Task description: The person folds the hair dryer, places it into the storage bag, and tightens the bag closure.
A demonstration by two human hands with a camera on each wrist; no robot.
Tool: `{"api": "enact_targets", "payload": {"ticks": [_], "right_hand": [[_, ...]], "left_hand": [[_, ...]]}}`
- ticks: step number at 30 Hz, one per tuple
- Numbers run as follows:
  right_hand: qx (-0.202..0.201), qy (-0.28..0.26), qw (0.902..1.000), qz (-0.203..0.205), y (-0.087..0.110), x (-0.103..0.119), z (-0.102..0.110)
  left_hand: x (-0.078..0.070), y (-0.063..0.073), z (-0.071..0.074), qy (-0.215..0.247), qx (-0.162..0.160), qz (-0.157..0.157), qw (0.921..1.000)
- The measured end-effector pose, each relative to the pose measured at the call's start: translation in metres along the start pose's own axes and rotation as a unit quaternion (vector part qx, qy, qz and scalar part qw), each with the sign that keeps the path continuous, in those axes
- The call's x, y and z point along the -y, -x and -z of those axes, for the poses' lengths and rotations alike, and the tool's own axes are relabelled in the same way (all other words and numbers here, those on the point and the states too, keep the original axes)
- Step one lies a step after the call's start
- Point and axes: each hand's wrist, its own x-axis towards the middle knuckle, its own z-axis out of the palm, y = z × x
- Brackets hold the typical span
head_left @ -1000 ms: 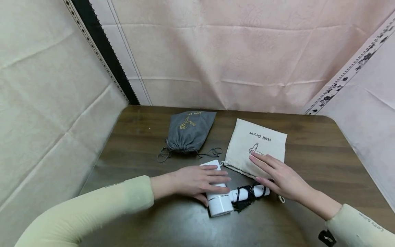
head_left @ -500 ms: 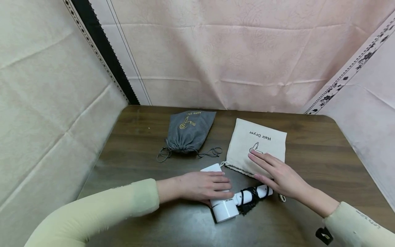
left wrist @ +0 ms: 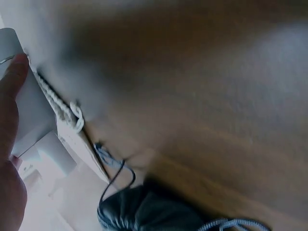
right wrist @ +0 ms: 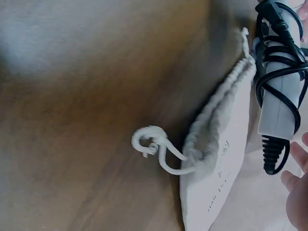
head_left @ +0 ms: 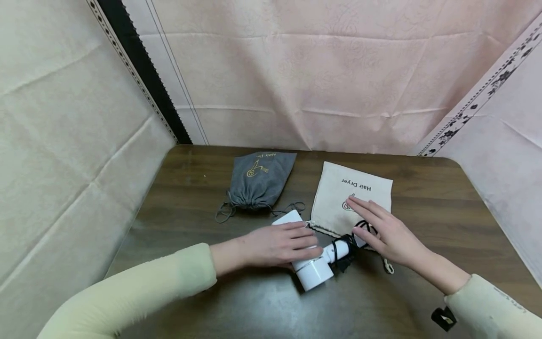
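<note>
A white hair dryer is in my left hand, which grips its barrel from above, fingers across the body. Black cord is wound round its handle, and the handle points toward my right hand. That hand reaches over the cream drawstring bag marked "Hair Dryer", its fingers extended beside the handle's corded end. In the right wrist view the handle hangs above the bag's gathered mouth. The left wrist view shows my thumb and a fingertip around the barrel.
A dark grey drawstring bag with gold print lies at the back left, its cords spread out. All of it rests on a brown wooden table. Pale cloth hangs behind and at both sides.
The hair dryer first slid slightly right and nearer, then rose, its handle tilting away toward the cream bag. My right hand has stayed near the bag, shifting slightly farther back.
</note>
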Motion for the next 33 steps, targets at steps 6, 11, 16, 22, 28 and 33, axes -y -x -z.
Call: {"api": "enact_targets", "payload": {"ticks": [6, 11, 16, 22, 28, 33], "right_hand": [[-0.006, -0.039, 0.9945, -0.097, -0.001, 0.000, 0.004], [-0.015, -0.115, 0.9803, -0.159, 0.002, -0.002, -0.004], [-0.035, -0.271, 0.9412, -0.198, 0.008, 0.003, -0.017], [-0.068, -0.409, 0.8797, -0.233, 0.003, 0.022, -0.030], [-0.093, -0.450, 0.8485, -0.262, -0.010, 0.033, -0.036], [-0.112, -0.461, 0.8352, -0.278, -0.021, 0.033, -0.038]], "left_hand": [[0.013, 0.007, 0.003, -0.015, 0.006, 0.016, 0.9997], [0.018, 0.010, 0.004, -0.016, 0.000, 0.024, 0.9996], [0.019, 0.010, 0.004, -0.018, -0.017, 0.043, 0.9988], [0.018, 0.006, 0.002, -0.035, -0.032, 0.072, 0.9962], [0.016, -0.001, 0.003, -0.024, -0.028, 0.087, 0.9955], [0.016, -0.008, 0.009, -0.058, -0.023, 0.083, 0.9946]]}}
